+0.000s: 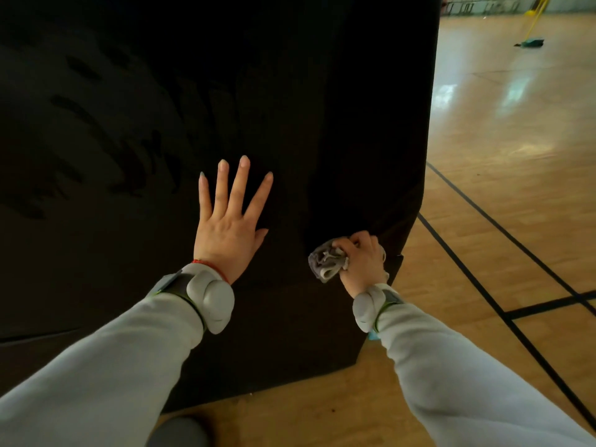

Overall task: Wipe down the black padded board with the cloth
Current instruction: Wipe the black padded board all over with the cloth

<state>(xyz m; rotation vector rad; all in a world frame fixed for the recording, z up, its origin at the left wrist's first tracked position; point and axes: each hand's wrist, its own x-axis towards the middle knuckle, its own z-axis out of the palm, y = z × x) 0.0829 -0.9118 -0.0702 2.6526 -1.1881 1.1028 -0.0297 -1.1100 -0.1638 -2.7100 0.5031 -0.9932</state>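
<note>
black padded board (290,91) runs off top and left edges, surface detail lost in dark. cloth (324,261) partly buried in right hand (362,256). Upper right: yellow-poled item (533,22) blurred, cropped at top. Bottom centre: grey shape (180,430) cropped, unidentifiable.

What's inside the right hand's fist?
A bunched grey cloth, gripped by the right hand at the black padded board. Curled fingers cover the rest of it.
</note>
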